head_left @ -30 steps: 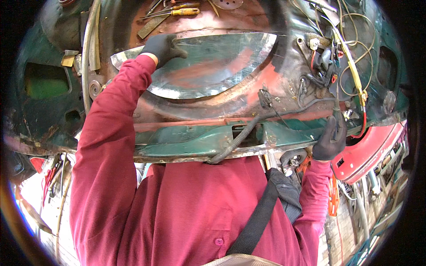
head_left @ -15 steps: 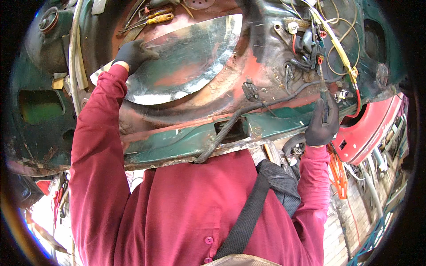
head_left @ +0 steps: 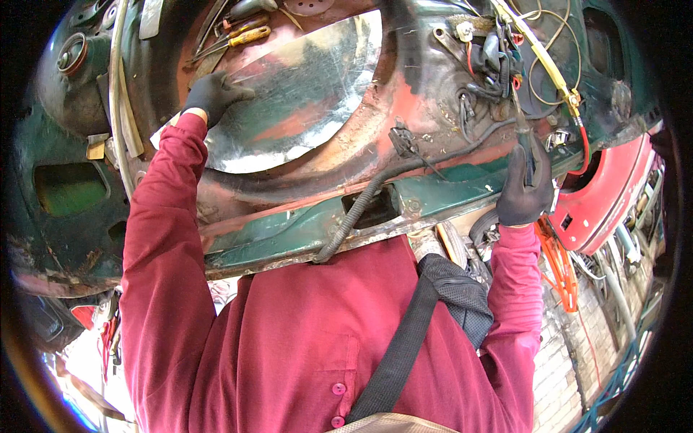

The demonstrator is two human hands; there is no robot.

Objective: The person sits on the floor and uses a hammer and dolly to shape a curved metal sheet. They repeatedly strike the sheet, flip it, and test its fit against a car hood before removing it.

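I have the left hand [head_left: 215,96] on the straight edge of a sheet [head_left: 303,101], thumb out over its face; the sheet spreads rightward from it. Just beyond that hand lies a screwdriver [head_left: 249,36]. I've the right hand [head_left: 527,184] curled around a thin tool [head_left: 522,128], wires [head_left: 503,76] ahead, hose [head_left: 356,208] leftward.

floor [head_left: 561,364]: pale, brick-patterned | right: red vehicle panel [head_left: 610,191], pale pipe [head_left: 619,299] | lower left: bright glare

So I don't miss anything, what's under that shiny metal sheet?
Around the curved edge of the metal sheet, a worn reddish recess shows; what lies directly beneath is covered.
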